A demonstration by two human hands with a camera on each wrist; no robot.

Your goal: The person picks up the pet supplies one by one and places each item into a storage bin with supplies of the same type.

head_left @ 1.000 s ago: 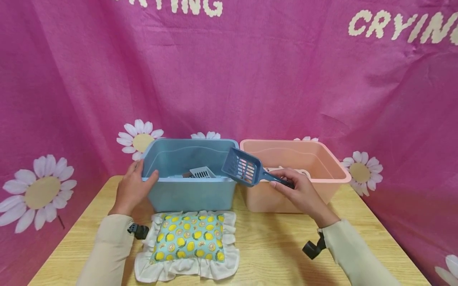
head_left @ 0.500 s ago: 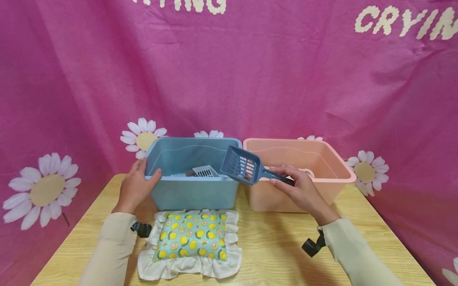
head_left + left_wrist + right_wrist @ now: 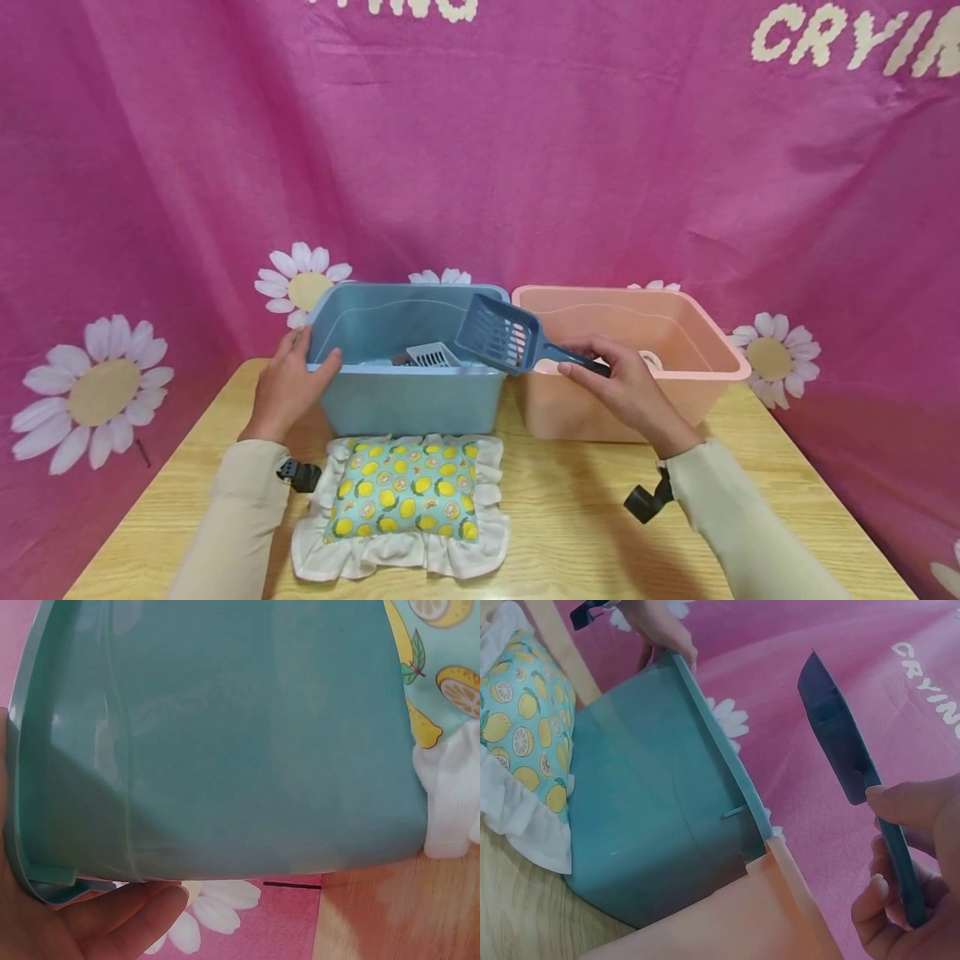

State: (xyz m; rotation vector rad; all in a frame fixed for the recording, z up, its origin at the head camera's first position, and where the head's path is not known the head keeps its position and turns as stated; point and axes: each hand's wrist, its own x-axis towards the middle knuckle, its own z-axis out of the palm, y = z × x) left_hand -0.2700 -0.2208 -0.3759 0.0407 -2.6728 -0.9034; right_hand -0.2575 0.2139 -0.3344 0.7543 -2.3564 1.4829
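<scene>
My right hand (image 3: 630,390) grips a dark blue slotted litter scoop (image 3: 838,739) by its handle. In the head view the scoop's head overlaps the right end of a blue plastic bin (image 3: 412,404), tilted with its tip toward the upper left. At the bin's front left corner, my left hand (image 3: 285,390) holds the rim, thumb over the front and fingers around the side. The left wrist view shows fingers (image 3: 127,919) hooked under that rim. Inside the blue bin lie a white slotted scoop (image 3: 429,355) and a partly hidden brown item (image 3: 402,360).
A pink bin (image 3: 577,412) stands right beside the blue one, with a mostly hidden white item (image 3: 651,360) inside. In front of the blue bin lies a frilled lemon-print cushion (image 3: 408,492) on the wooden table (image 3: 555,517). A magenta cloth (image 3: 525,167) hangs behind.
The blue scoop has moved left in my right hand, from the gap between the bins to over the blue bin's right end. My left hand keeps its hold on the rim.
</scene>
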